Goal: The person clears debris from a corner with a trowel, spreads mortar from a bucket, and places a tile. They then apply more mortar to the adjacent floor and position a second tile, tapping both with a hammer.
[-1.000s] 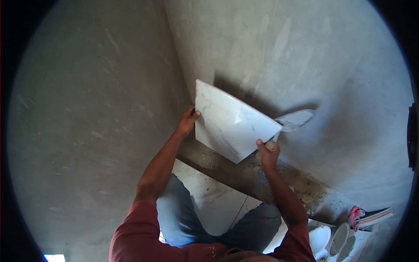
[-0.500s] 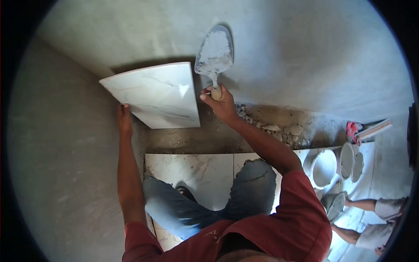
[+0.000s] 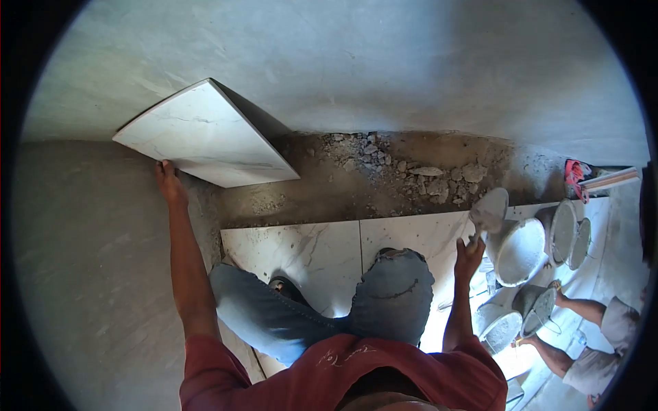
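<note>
A white marbled tile (image 3: 205, 137) stands tilted in the corner, one side against the wall. My left hand (image 3: 169, 182) grips its lower left edge, with the fingers partly behind it. Out to the right, my right hand (image 3: 469, 256) is closed around the handle of a trowel (image 3: 489, 211). The trowel's blade points up and away from me, with grey residue on it, close to a bucket (image 3: 519, 252) of grey mix. Laid tiles (image 3: 295, 250) of the same marbled kind lie under my knees.
Broken rubble (image 3: 439, 179) lies in the bare strip along the wall. More buckets (image 3: 563, 233) stand on the right, beside a pink bag (image 3: 577, 172). Another person's hands (image 3: 556, 293) hold a bucket (image 3: 534, 309) there.
My right hand has carried the trowel from beside the tile down and right toward the buckets. The tile has turned and shifted left, with my left hand still on it.
</note>
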Motion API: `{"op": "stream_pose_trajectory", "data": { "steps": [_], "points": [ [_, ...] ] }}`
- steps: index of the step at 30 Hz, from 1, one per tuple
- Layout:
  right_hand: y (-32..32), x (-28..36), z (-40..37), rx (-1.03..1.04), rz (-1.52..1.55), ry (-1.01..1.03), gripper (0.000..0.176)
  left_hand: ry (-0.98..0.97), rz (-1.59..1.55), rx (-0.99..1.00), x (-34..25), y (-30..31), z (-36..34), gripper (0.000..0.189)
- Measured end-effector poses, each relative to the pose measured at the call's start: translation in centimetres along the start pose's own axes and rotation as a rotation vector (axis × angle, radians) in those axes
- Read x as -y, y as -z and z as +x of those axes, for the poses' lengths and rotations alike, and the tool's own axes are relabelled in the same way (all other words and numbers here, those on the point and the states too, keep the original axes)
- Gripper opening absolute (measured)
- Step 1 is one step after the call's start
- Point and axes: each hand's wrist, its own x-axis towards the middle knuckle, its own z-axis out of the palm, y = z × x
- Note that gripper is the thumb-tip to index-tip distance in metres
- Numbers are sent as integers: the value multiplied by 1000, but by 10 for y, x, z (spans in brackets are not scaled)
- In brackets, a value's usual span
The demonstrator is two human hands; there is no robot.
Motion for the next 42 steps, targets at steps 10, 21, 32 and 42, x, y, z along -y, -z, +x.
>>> {"op": "stream_pose_trajectory", "data": {
  "steps": [10,21,32,42],
  "points": [
    [-168,66,-17,1115,209,-79,44,42,-4,-179,-4,-25,-14,53],
    [-286,125,9,1285,357,-237,42,91,405,957,29,-82,-227,40],
    [-146,51,17,795,388,-617,36,929,-44,996,145,-141,-425,30],
    [-241,104,20,1028,144,-64,45,951,-50,1087,127,-151,-400,30]
  ]
}}
